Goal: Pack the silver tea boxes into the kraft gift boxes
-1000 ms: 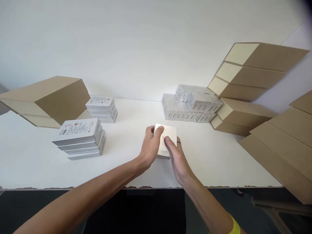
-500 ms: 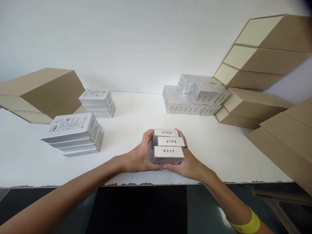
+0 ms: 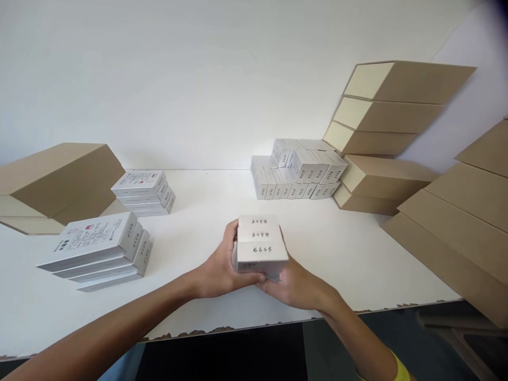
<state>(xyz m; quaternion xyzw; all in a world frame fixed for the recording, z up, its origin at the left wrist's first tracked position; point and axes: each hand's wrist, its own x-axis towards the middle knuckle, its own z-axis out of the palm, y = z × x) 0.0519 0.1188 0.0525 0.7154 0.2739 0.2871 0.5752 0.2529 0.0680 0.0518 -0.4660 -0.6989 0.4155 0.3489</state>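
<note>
Three small white cartons point(image 3: 262, 248) with dark printed characters stand pressed side by side near the table's front edge. My left hand point(image 3: 222, 267) is wrapped round their left side, its thumb across the near face. From the right, my right hand point(image 3: 296, 283) grips the same cartons, its fingers mostly hidden behind them. The two thumbs meet at the near face. Whether the cartons rest on the table or are slightly raised I cannot tell.
White cartons lie in a front-left stack point(image 3: 93, 246) and a smaller stack point(image 3: 143, 190) behind it. A larger carton pile point(image 3: 297, 169) stands at the back right. Brown boxes point(image 3: 71, 174) flank the left; more brown boxes point(image 3: 391, 174) lean at the right. The white table point(image 3: 202, 206) has a chipped front edge.
The three cartons, staggered with gaps before, are now squeezed together with their tops aligned. Both hands keep their grip. The whole view has shifted and tilted slightly.
</note>
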